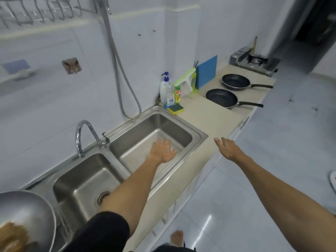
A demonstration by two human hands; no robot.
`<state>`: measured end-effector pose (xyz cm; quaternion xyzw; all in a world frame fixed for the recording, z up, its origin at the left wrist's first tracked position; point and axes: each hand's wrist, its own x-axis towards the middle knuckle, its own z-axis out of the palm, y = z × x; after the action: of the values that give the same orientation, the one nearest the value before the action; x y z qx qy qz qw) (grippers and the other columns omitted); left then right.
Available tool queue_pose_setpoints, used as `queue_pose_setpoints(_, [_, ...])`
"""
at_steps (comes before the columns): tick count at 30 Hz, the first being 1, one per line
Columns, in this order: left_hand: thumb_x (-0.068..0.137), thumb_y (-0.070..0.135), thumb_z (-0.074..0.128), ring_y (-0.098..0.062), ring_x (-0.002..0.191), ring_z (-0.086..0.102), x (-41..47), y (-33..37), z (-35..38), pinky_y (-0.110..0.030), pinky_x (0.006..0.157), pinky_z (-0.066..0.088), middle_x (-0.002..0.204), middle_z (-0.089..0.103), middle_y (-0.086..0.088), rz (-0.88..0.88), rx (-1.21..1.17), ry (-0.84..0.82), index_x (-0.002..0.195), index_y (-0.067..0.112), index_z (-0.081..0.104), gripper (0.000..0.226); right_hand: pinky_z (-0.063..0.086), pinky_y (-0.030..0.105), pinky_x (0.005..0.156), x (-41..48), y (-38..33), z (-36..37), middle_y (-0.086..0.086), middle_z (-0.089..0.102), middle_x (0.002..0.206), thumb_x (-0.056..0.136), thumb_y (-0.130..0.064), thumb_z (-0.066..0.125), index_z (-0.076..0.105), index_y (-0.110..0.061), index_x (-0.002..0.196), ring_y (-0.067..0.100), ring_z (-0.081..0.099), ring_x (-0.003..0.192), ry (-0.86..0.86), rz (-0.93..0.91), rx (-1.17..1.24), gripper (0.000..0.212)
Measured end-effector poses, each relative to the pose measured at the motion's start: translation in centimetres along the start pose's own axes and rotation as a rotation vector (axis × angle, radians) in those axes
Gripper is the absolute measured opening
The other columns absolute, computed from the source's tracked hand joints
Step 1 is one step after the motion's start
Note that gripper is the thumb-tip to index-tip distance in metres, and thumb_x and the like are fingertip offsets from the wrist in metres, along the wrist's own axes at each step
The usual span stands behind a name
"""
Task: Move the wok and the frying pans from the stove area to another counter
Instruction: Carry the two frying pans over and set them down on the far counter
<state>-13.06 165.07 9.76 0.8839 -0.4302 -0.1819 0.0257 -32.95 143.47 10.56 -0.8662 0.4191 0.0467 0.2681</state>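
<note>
Two black frying pans lie on the beige counter (209,115) to the right of the sink, handles pointing right: the nearer pan (221,97) and the farther pan (235,82), which is closer to the gas stove (254,61). A grey metal wok (27,213) sits at the bottom left beside the sink, with something brown on its near rim. My left hand (162,150) hovers empty over the right sink basin, fingers spread. My right hand (228,147) is empty too, fingers apart, above the counter's front edge, well short of the pans.
A double steel sink (198,130) with a tap (81,135) fills the middle. Soap bottles (167,91), a sponge (175,109), a squeegee and a blue board (207,70) stand in the corner. A hose hangs on the wall. White floor lies to the right.
</note>
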Motion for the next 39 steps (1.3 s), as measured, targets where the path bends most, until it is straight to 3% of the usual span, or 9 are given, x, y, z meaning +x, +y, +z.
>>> queue_pose_setpoints(4, [0.1,0.049,0.038,-0.035,0.145,0.033,6.7,4.8,-1.7,-0.046,0.118,0.027,0.159,0.036,-0.019,0.09,0.007,-0.001,0.155,0.006,0.032,0.07,0.036,0.055,0.109,5.6,2.9,-3.0,0.025,0.054,0.14,0.104,-0.058,0.019,0.055,-0.003,0.122,0.041,0.047,0.128,-0.021,0.033,-0.035,0.069])
queue_pose_setpoints(10, [0.1,0.053,0.037,-0.037,0.145,0.032,17.0,10.3,-3.4,-0.05,0.118,0.026,0.158,0.037,-0.019,0.078,0.036,-0.058,0.155,0.008,0.032,0.071,0.034,0.055,0.111,14.6,9.0,-8.0,0.024,0.05,0.146,0.103,-0.06,0.021,0.052,-0.002,0.131,0.041,0.043,0.134,0.002,0.076,-0.006,0.071])
queue_pose_setpoints(14, [0.102,0.049,0.033,-0.037,0.139,0.037,24.9,17.1,-2.9,-0.047,0.115,0.031,0.155,0.04,-0.019,0.082,0.043,-0.068,0.152,0.008,0.034,0.065,0.03,0.055,0.116,20.9,14.6,-11.7,0.024,0.041,0.157,0.103,-0.06,0.023,0.041,-0.003,0.15,0.041,0.035,0.144,0.011,0.142,0.017,0.076])
queue_pose_setpoints(24, [0.103,0.045,0.038,-0.036,0.138,0.038,40.7,35.4,-3.5,-0.045,0.112,0.031,0.154,0.041,-0.016,0.038,-0.06,-0.063,0.151,0.006,0.037,0.062,0.024,0.054,0.12,35.1,28.3,-24.5,0.018,0.032,0.164,0.103,-0.062,0.02,0.032,-0.009,0.156,0.039,0.025,0.15,-0.043,0.157,-0.108,0.076])
queue_pose_setpoints(39, [0.103,0.045,0.037,-0.037,0.136,0.04,60.7,47.1,-4.2,-0.049,0.109,0.034,0.15,0.043,-0.017,-0.029,-0.083,-0.055,0.149,0.008,0.037,0.059,0.021,0.055,0.12,55.4,39.7,-34.5,0.017,0.024,0.167,0.103,-0.062,0.021,0.023,-0.01,0.16,0.039,0.021,0.153,-0.118,0.132,-0.212,0.076])
